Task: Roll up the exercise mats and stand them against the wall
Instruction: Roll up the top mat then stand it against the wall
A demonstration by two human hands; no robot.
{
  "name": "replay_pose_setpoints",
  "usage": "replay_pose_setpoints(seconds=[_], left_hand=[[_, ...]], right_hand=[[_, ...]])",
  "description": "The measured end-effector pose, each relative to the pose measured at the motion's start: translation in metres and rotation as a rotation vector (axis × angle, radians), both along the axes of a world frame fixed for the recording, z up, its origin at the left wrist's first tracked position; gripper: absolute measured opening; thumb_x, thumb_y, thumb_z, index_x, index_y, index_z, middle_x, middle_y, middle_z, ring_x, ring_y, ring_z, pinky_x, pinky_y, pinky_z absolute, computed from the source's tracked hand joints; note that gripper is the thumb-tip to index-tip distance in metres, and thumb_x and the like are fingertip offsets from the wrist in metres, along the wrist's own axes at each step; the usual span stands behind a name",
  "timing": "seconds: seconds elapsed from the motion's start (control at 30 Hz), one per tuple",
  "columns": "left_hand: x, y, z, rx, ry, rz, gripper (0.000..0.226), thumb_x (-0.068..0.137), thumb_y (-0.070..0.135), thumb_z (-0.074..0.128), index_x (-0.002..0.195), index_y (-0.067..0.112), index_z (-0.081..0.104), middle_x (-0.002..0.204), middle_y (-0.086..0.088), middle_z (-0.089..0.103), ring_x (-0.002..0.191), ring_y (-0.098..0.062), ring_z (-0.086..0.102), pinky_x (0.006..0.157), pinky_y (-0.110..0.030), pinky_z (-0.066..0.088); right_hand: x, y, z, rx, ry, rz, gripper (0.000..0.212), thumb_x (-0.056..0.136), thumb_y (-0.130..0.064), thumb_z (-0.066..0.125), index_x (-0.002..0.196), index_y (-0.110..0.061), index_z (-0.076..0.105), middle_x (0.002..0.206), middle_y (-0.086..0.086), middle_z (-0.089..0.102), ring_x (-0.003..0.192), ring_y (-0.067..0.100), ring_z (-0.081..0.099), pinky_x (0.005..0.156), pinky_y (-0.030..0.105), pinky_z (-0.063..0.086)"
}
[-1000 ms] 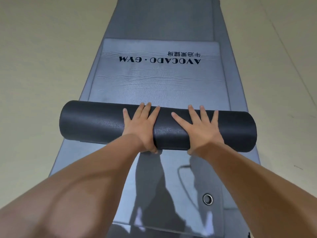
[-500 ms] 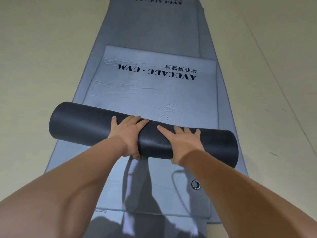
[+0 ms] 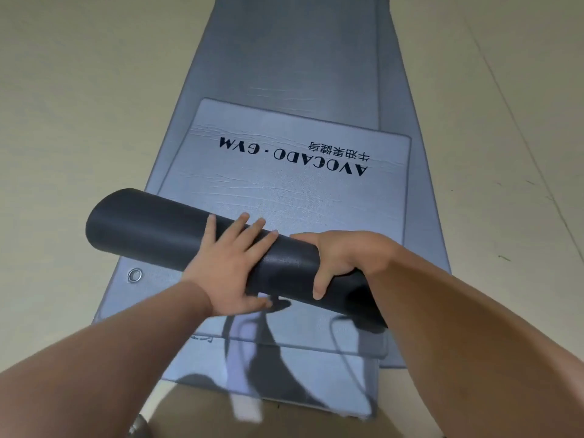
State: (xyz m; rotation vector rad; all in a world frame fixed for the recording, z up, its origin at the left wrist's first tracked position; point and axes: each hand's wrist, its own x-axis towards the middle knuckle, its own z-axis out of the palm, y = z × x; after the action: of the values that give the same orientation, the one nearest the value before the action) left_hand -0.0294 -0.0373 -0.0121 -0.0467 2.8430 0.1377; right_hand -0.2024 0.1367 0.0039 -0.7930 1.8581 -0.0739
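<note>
Step in hand: rolling the top mat, approx. two-thirds done by my guess. The dark roll lies across mid-frame, slanted, its left end higher in the picture than its right. Left hand is laid flat on the roll, fingers spread, palm pressing. Right hand wraps round the roll, thumb on the near side, fingers curled over the top. The unrolled part of the mat, w/ the "AVOCADO · GYM" print, runs on toward the frame top over more grey mats on the floor. Next move prob. calls for pushing the roll up-frame while squaring it, since the skew could make the ends telescope. Hidden: roll's right end sits under the right forearm; mats are cut off at the top edge; no wall in view; no. of mats underneath unclear. An eyelet shows left of the roll. Bottom of frame is blurred, can't make out details there.
</note>
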Motion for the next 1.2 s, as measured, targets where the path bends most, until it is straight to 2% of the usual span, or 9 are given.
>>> replay_pose_setpoints(seconds=[0.1, 0.2, 0.33, 0.53, 0.7, 0.8, 0.97, 1.1, 1.2], left_hand=[[0.016, 0.013, -0.018, -0.023, -0.084, 0.105, 0.139, 0.046, 0.095, 0.044, 0.162, 0.028, 0.004, 0.170, -0.009, 0.006, 0.156, -0.038, 0.002, 0.115, -0.076, 0.002], [0.003, 0.011, -0.022, -0.035, -0.120, 0.144, 0.145, 0.048, 0.090, 0.065, 0.160, 0.034, -0.008, 0.170, -0.007, -0.006, 0.155, -0.036, -0.009, 0.117, -0.073, -0.004], [-0.034, 0.003, -0.016, -0.005, -0.124, 0.214, 0.145, 0.042, 0.087, 0.074, 0.158, 0.044, -0.001, 0.169, -0.005, 0.004, 0.155, -0.036, -0.002, 0.117, -0.071, -0.004], [-0.101, -0.013, -0.001, -0.009, -0.320, 0.225, 0.147, 0.030, 0.081, 0.082, 0.156, 0.048, 0.015, 0.164, 0.004, 0.025, 0.151, -0.030, 0.019, 0.119, -0.068, 0.005], [-0.124, -0.014, 0.004, 0.009, -0.383, 0.249, 0.149, 0.031, 0.077, 0.085, 0.158, 0.047, 0.013, 0.164, 0.007, 0.024, 0.155, -0.028, 0.012, 0.119, -0.069, 0.005], [-0.111, -0.018, 0.000, 0.053, -0.216, 0.199, 0.138, 0.047, 0.084, 0.075, 0.160, 0.041, 0.009, 0.170, 0.005, 0.010, 0.157, -0.024, -0.003, 0.119, -0.070, -0.002], [-0.064, -0.017, -0.019, -0.013, 0.036, 0.123, 0.140, 0.049, 0.100, 0.043, 0.164, 0.028, 0.006, 0.172, 0.000, 0.002, 0.158, -0.028, -0.005, 0.117, -0.074, -0.001], [-0.081, -0.016, -0.030, -0.098, -0.113, 0.193, 0.156, 0.044, 0.091, 0.067, 0.158, 0.031, -0.021, 0.168, 0.000, -0.023, 0.154, -0.026, -0.026, 0.114, -0.077, -0.004], [-0.111, -0.027, -0.030, -0.111, -0.157, 0.177, 0.161, 0.041, 0.083, 0.080, 0.157, 0.033, -0.019, 0.169, 0.000, -0.016, 0.155, -0.025, -0.020, 0.114, -0.077, -0.002]], right_hand=[[0.011, 0.003, -0.007, 0.013, 0.054, -0.014, 0.131, 0.057, -0.036, 0.097, 0.158, -0.054, 0.015, 0.134, -0.008, 0.056, 0.117, 0.025, 0.056, 0.102, 0.049, 0.050], [0.021, 0.004, -0.012, 0.047, 0.202, -0.032, 0.134, 0.060, -0.039, 0.088, 0.161, -0.049, 0.000, 0.137, -0.001, 0.051, 0.129, 0.031, 0.048, 0.113, 0.061, 0.035], [0.033, 0.004, -0.009, -0.029, 0.459, -0.021, 0.136, 0.065, -0.052, 0.079, 0.160, -0.045, -0.019, 0.174, 0.009, 0.003, 0.159, 0.038, -0.008, 0.118, 0.076, -0.006], [0.077, 0.028, -0.036, -0.238, 0.938, 0.049, 0.134, 0.064, -0.079, 0.075, 0.166, -0.032, 0.002, 0.174, 0.018, -0.001, 0.158, 0.047, -0.003, 0.114, 0.082, 0.001], [0.071, 0.040, -0.055, -0.113, 0.881, 0.023, 0.151, 0.054, -0.089, 0.074, 0.163, -0.034, -0.016, 0.172, 0.016, -0.019, 0.156, 0.049, -0.016, 0.111, 0.083, -0.004], [0.052, 0.032, -0.054, -0.065, 0.869, 0.042, 0.151, 0.061, -0.093, 0.065, 0.150, -0.035, -0.042, 0.166, 0.013, -0.037, 0.153, 0.046, -0.028, 0.111, 0.082, -0.010], [0.004, 0.024, -0.050, -0.073, 0.806, 0.064, 0.154, 0.060, -0.084, 0.076, 0.153, -0.036, -0.037, 0.171, 0.008, -0.025, 0.157, 0.043, -0.018, 0.116, 0.079, -0.003], [-0.018, 0.016, -0.048, -0.072, 0.783, 0.062, 0.156, 0.056, -0.082, 0.080, 0.156, -0.037, -0.031, 0.172, 0.008, -0.020, 0.158, 0.043, -0.015, 0.116, 0.079, -0.002], [-0.015, 0.015, -0.051, -0.058, 0.821, 0.051, 0.154, 0.059, -0.084, 0.077, 0.155, -0.037, -0.035, 0.169, 0.013, -0.030, 0.155, 0.049, -0.021, 0.116, 0.079, -0.005]])
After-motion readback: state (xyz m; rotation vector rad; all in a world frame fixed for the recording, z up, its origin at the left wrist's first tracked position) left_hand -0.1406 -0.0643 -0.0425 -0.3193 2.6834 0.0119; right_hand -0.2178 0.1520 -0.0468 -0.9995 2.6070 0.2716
